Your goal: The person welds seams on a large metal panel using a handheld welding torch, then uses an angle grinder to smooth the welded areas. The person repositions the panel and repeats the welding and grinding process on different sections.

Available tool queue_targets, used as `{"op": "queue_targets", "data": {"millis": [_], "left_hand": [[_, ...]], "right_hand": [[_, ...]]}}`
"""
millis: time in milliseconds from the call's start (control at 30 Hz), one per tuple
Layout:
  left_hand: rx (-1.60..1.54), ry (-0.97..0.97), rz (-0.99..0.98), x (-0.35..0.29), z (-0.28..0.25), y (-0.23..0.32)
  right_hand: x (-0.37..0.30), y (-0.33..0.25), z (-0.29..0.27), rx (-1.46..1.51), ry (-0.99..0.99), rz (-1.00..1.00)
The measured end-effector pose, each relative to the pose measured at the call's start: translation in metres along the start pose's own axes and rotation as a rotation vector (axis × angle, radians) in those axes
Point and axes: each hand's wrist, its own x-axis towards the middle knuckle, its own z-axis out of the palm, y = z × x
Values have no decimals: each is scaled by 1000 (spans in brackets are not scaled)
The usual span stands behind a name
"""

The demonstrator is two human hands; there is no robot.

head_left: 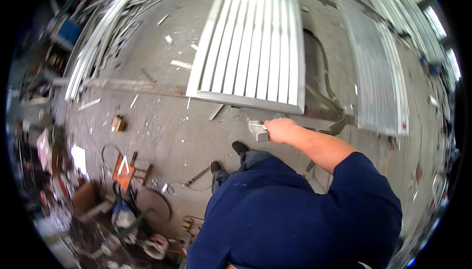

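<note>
My right hand point(281, 130) is stretched out ahead of me, closed around a small grey metallic block-like piece point(258, 130). Its exact kind is too blurred to make out. Just beyond the hand, and apart from it, a large slatted metal panel point(248, 52) with a pale frame lies on low supports. My left hand is out of view; the dark blue shirt point(295, 210) fills the lower part of the picture.
Another slatted panel point(376, 72) lies to the right. A dark hose point(327, 72) runs between the panels. Long metal profiles point(93, 52) are stacked at the far left. An orange stool point(123, 173), a round disc point(153, 206) and a small cardboard box point(118, 123) stand at the left.
</note>
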Motion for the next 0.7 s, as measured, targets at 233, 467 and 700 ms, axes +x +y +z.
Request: {"op": "queue_targets", "data": {"millis": [233,467,700], "left_hand": [[341,-135,230,142,-90,-74],[-470,-94,-40,327,-240,98],[-122,-151,125,335,-221,281]], "right_hand": [[-159,-17,113,335,389,707],[-236,-124,250,1380,369,1161],[-232,-109,285,1086,902,859]]}}
